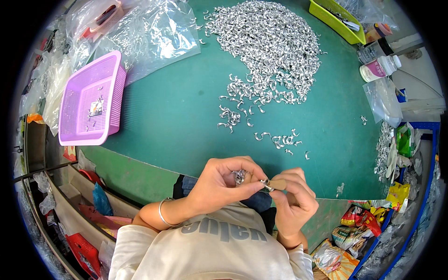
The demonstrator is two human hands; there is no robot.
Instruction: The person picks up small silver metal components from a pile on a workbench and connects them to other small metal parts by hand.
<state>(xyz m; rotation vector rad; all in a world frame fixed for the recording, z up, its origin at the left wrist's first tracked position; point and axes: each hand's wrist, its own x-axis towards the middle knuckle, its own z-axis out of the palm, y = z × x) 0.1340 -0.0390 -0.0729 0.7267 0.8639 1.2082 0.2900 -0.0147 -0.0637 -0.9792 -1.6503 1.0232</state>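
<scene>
Both hands meet above the table's near edge. My left hand (217,179) is closed, with a bunch of small curved silver metal pieces (240,177) in its curled fingers. Its thumb and fingertip pinch one more such metal piece (267,185). A small flat tan piece (278,184), its material unclear, is pinched in my right hand (297,198) and touches the end of that metal piece. Ahead of my hands, some loose silver pieces (282,141) lie scattered on the green table (172,112). A large heap (270,46) of the same pieces spreads behind them.
A purple plastic basket (116,102) with a few pieces in it stands at the left, near clear plastic bags (158,42). A yellow-green tray (338,22) and a white bottle (380,68) stand at the far right. More pieces (383,151) lie along the right edge.
</scene>
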